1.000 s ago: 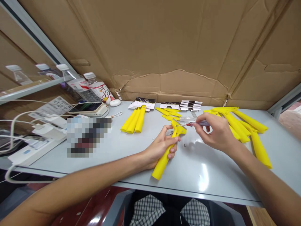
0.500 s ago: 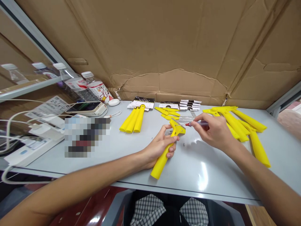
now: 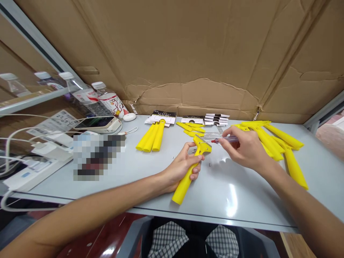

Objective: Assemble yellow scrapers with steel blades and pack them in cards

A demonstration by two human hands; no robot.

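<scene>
Screwdriver (image 3: 215,141) and yellow tool (image 3: 183,188) meet in front of you, over the middle of the bench (image 3: 228,182). Your left hand (image 3: 183,165) wraps the tool just below its forked head, thumb laid on top and fingers curled beneath. That grip probably keeps the head from twisting under the blade. You have the tool slanted, with its head away from you and its hollow end towards your lap, which turns the face with the small screws up to your view. Whether that end rests on the bench, you cannot tell from here.

Your right hand (image 3: 245,147) pinches the screwdriver's handle between thumb and fingers, its shaft lying almost level across the head, a light hold that seems suited to fine turning. The exact contact at its tip is too small to make out.

Small metal parts (image 3: 192,152) lie just behind your left hand, presumably for easy reach. Flat yellow pieces (image 3: 190,127) sit beyond them. Three yellow handles (image 3: 152,138) lie side by side to your left, and a looser yellow pile (image 3: 270,138) to your right, seemingly kept apart as separate groups.
</scene>
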